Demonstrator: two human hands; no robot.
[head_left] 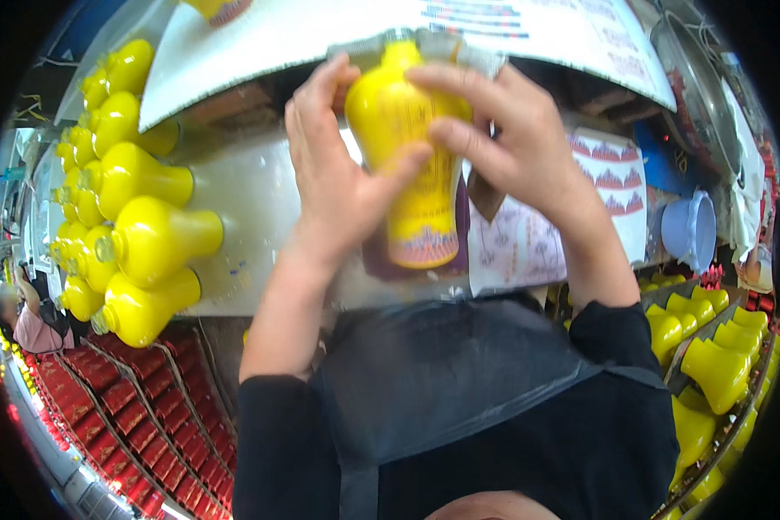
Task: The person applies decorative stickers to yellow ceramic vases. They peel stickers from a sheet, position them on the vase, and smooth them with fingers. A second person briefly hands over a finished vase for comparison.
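Cradling the yellow bottle (418, 195) over the surface (258, 195) in a curled left hand (338, 169), spreading the right hand's (513, 130) thumb and forefinger against its upper side. Already showing lettering (422, 109) and a patterned base band (424, 246); apparently leaving similar patterns unused on nearby printed sheets (614, 169).

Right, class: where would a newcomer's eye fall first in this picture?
Probably on the glossy yellow bottle at upper centre, with the left hand and right hand both touching it. Next come the clustered yellow bottles on the worktable at left, then the rows of red items at lower left.
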